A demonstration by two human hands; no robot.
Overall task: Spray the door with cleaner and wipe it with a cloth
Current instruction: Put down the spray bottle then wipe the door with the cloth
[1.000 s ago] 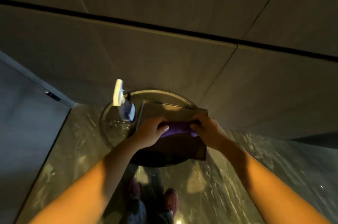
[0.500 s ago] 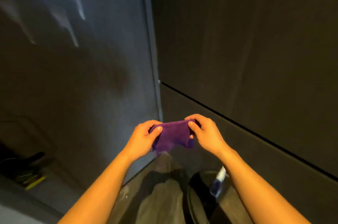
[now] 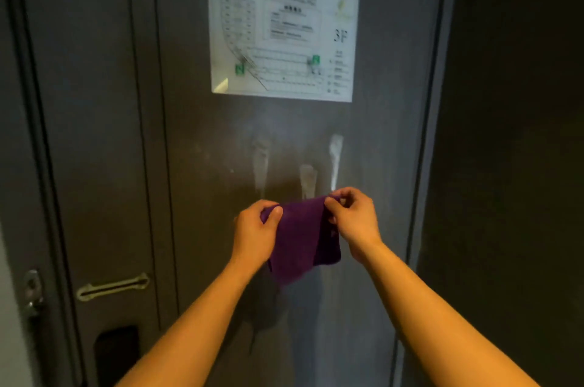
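Note:
A dark grey door (image 3: 202, 146) fills the view in front of me. Three whitish streaks of cleaner (image 3: 335, 159) run down its middle. A purple cloth (image 3: 301, 238) hangs in front of the door at chest height, just below the streaks. My left hand (image 3: 254, 236) pinches its upper left corner and my right hand (image 3: 354, 220) pinches its upper right corner. The cloth droops between them, a little off the door's surface. The spray bottle is out of view.
A laminated floor plan sheet (image 3: 282, 27) marked 3F is stuck on the door above the streaks. A metal lever handle (image 3: 112, 287) and a lock (image 3: 31, 291) sit at the lower left. A dark wall (image 3: 512, 165) stands to the right of the frame.
My view has swung up from the floor and a round tray with the spray bottle to the door. Both hands lifted the purple cloth off the tray and now spread it before the door.

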